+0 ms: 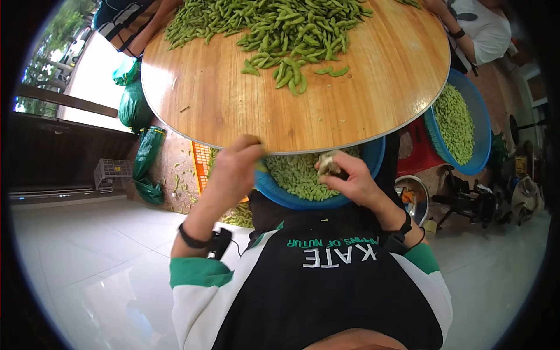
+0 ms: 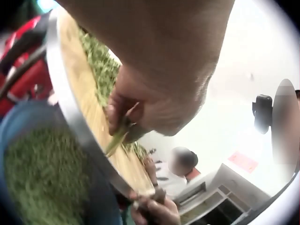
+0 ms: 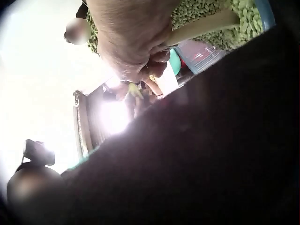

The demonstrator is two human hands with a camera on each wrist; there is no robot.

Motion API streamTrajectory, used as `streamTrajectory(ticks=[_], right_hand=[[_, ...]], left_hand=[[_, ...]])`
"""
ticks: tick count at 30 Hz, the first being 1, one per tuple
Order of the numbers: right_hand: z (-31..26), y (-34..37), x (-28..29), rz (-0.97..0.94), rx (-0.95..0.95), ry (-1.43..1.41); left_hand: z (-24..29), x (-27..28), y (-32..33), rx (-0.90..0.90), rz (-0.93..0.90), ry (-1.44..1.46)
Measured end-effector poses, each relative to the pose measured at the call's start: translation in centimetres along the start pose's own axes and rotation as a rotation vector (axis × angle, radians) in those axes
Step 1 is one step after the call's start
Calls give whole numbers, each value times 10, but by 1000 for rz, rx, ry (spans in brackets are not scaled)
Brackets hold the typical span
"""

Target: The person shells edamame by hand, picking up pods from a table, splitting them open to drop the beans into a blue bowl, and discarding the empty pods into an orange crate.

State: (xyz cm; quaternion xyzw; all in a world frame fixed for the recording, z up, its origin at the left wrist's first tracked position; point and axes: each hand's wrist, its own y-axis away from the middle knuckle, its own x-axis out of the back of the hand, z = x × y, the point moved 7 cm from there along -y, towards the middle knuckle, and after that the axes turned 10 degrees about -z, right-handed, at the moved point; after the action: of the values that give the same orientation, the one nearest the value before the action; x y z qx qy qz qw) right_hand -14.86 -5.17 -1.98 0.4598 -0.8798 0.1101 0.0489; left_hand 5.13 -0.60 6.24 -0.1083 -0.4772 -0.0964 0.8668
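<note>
My left hand, blurred, is over the near edge of the round wooden table. In the left wrist view its thumb and fingers pinch a green soybean pod. My right hand is over a blue basin of shelled green beans, fingers bent and thumb apart from them. A greyish-white, dark-streaked thing is at its fingertips; I cannot tell whether it is held or worn. Across the table spreads a heap of unshelled soybean pods.
Another blue basin of shelled beans stands right, beside a red stool. An orange crate and scattered pods lie left of the table. Green sacks stand further left. People sit at the far side; a metal bowl is right.
</note>
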Motion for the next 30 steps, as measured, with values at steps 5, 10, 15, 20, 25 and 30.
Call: streamTrajectory(ticks=[5, 10, 15, 20, 25, 30], right_hand=[[14, 0, -12, -74, -274, -349], [7, -5, -12, -54, -266, -344], [13, 11, 7, 103, -261, -540], [24, 9, 6, 112, -232, -574], [19, -1, -4, 97, -229, -611], [11, -3, -6, 89, -218, -616]], left_hand=[[-36, 40, -3, 128, -3, -225], [-103, 28, -92, 41, 269, -134], [-133, 15, -117, 164, 313, -157], [-126, 20, -94, 109, 187, -42], [-118, 18, -75, 147, 192, 30], [-110, 11, -71, 312, 342, -8]])
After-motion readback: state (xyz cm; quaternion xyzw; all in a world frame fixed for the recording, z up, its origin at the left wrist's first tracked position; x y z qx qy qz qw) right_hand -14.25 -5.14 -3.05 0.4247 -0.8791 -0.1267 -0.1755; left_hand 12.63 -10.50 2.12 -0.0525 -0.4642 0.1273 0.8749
